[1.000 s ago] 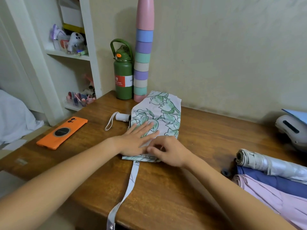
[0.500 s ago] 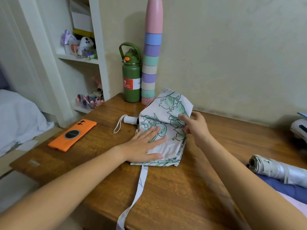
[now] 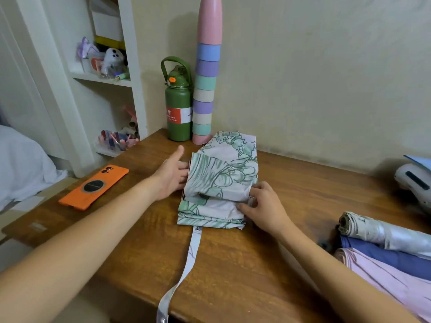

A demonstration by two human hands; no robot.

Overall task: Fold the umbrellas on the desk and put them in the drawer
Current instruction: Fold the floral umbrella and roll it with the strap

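Floral umbrella point(image 3: 224, 183) betw. both hands: left point(image 3: 171, 178), right point(image 3: 263, 206).

An orange phone point(image 3: 93, 187) lies flat. A green bottle point(image 3: 178, 106) stands touching a tall cup stack point(image 3: 205, 73).

A bedroom at home is showing itself: a wooden desk point(image 3: 233, 264) sitting against a plain wall; white bedding point(image 3: 21, 169) lying alongside; cluttered shelves point(image 3: 105, 78) standing nearby.
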